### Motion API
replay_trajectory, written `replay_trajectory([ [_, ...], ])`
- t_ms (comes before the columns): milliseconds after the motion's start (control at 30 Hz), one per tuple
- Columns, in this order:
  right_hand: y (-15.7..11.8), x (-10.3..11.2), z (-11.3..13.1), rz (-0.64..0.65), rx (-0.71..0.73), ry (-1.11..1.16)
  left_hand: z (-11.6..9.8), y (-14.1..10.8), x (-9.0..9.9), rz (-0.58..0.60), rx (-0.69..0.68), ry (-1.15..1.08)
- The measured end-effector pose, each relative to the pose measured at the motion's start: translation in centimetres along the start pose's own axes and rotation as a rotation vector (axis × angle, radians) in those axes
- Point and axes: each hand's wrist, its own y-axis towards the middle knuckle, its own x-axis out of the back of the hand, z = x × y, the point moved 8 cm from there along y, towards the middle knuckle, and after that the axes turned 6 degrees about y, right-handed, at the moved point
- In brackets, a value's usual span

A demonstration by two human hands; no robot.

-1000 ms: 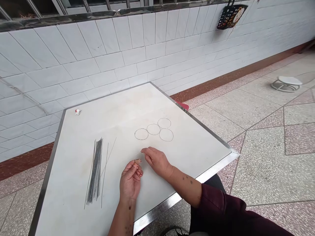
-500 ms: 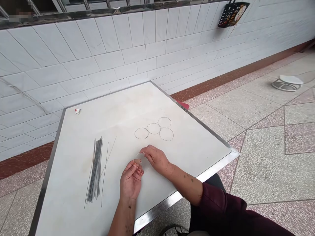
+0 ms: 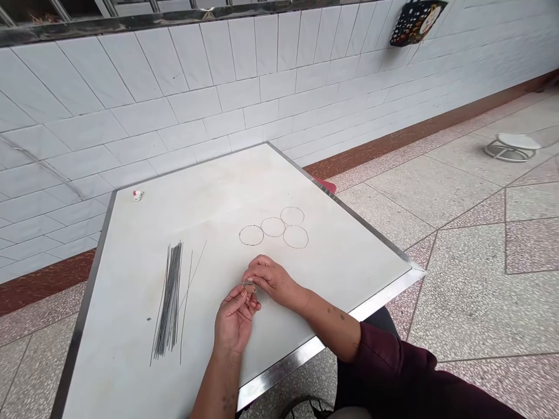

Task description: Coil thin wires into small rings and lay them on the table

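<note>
While left hand (image 3: pixel 234 323) and right hand (image 3: pixel 273 281) pinch small wire loop (image 3: pixel 250 285) between narrow fingertips for fine control, table (image 3: pixel 131 372) lies just below; wire bundle (image 3: pixel 171 299) left, rings (image 3: pixel 273 218) ahead, both within reach.

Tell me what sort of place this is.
Probably a house's porch or veranda: a white-tiled wall runs beside a speckled terrazzo floor, with a steel-edged white table set against the wall.

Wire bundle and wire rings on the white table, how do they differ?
The straight dark wire bundle is many parallel lengths; the four thin wire rings are curved circles. The bundle lies packed at left; the rings sit clustered to its right. Both are thin dark wire lying flat.
</note>
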Motion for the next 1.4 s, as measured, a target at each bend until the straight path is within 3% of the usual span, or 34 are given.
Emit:
replay_trajectory([
  [600,0.4,-0.4,0.0,0.105,-0.022,0.026,0.4,-0.2,-0.5,0.048,0.055,0.008],
  [700,0.5,-0.2,-0.4,0.063,-0.1,0.066,0.3,-0.1,-0.5,0.04,0.036,-0.002],
  [833,0.2,0.3,-1.9,-0.02,-0.312,0.15,0.0,0.0,-0.1,0.019,-0.014,-0.032],
  [967,-0.2,0.3,-2.2,-0.02,-0.384,0.171,-0.2,0.3,0.1,0.004,-0.062,-0.064],
  [1400,-0.4,-0.1,-2.2,-0.088,-0.372,0.229,-0.9,-0.3,0.1,-0.006,-0.138,-0.137],
])
